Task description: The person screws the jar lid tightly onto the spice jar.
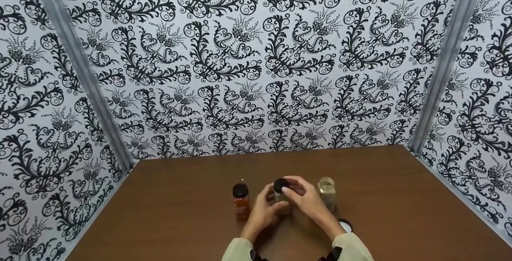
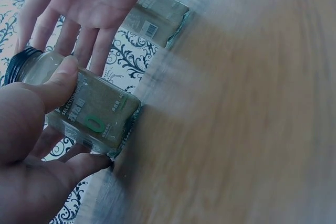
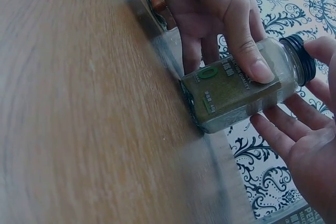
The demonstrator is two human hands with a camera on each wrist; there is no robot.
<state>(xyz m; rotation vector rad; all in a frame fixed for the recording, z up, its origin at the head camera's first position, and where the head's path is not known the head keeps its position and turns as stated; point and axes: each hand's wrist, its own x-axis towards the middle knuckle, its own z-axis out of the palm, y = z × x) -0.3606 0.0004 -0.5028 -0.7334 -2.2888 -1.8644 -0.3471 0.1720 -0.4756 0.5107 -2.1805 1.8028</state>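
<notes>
Between both hands stands a square clear spice jar [image 2: 100,108] of greenish-brown powder, with a black screw lid [image 1: 281,184]. My left hand [image 1: 262,211] grips the jar's body, its thumb across the label and fingers behind. At the top, my right hand [image 1: 308,199] pinches the lid between thumb and fingers. Its other fingers spread along the jar's side in the right wrist view. The jar's base is right at the tabletop in both wrist views.
Left of the hands stands a black-lidded jar of orange-red spice [image 1: 241,209]. To the right is an uncapped jar of pale powder [image 1: 328,193], with a loose black lid [image 1: 345,226] near the right wrist. Patterned walls [image 1: 240,53] border the brown table [image 1: 180,205].
</notes>
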